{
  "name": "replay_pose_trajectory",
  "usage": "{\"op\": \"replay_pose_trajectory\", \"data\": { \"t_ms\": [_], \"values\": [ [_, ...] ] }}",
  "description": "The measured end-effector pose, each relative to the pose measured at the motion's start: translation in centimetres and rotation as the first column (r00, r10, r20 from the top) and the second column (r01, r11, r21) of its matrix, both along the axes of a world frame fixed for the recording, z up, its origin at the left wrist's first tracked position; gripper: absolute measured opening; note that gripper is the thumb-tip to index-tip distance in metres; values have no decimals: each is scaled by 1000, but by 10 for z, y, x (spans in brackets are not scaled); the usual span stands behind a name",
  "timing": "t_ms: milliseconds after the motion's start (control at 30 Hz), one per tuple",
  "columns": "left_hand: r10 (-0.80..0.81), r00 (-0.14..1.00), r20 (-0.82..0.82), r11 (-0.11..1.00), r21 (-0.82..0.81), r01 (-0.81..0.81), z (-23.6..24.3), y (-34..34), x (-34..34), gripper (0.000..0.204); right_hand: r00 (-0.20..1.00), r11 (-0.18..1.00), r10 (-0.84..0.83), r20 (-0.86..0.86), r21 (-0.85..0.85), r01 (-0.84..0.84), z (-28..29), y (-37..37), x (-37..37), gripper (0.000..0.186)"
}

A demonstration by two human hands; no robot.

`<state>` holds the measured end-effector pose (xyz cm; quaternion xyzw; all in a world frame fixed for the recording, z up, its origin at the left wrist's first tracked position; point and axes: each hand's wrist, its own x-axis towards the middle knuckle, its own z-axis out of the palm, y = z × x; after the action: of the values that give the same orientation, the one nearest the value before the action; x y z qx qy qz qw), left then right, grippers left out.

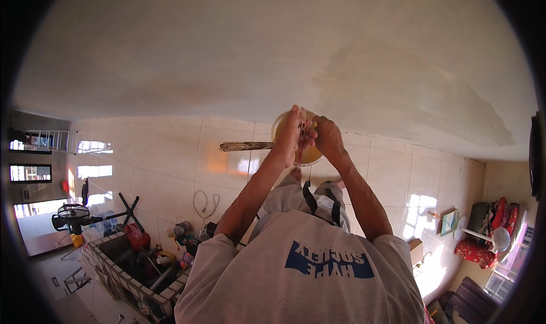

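Observation:
Both my hands are raised close together in front of the wall, over a round yellowish bucket [281, 122]. My left hand [293, 135] is partly closed, its fingers curled toward the right one; a narrow, pale-brown thing seems to lie along it, too small to name. My right hand [327, 136] is closed beside it, nearly touching, and its knuckles hide whatever may be inside. A rough, brown-stained stick [244, 146] points out to the left from behind my left forearm; its other end is hidden.
A pale wall [199, 56] with a large damp-looking patch [409, 91] rises ahead. Glossy tiles [170, 159] cover the floor. A loose cable [206, 204], a fan [74, 217] and a tiled basin [122, 267] stand to the left. A red patterned cloth [476, 254] lies at the right.

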<state>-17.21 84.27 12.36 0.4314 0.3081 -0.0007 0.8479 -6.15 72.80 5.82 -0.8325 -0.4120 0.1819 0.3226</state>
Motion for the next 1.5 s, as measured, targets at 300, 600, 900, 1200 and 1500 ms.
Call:
{"op": "replay_pose_trajectory", "data": {
  "t_ms": [300,600,900,1200,1500],
  "values": [
    [41,998,-42,999,-11,-42,-13,3,2,79,978,978,-199,63,83,193,22,-22,-7,17],
    [29,999,-43,999,-27,-30,-12,-5,5,69,593,688,-253,-764,289,666,-8,-93,-16,27],
    [-8,1000,11,997,-73,9,4,-1,9,72,26,525,344,-939,215,824,-54,-130,-27,37],
    [67,998,14,996,-61,-66,-3,4,5,69,457,173,399,-795,555,814,33,-111,37,22],
    [185,970,-161,977,-77,-199,-51,25,-9,58,903,348,-219,-370,835,427,137,-62,121,20]
  ]
}}
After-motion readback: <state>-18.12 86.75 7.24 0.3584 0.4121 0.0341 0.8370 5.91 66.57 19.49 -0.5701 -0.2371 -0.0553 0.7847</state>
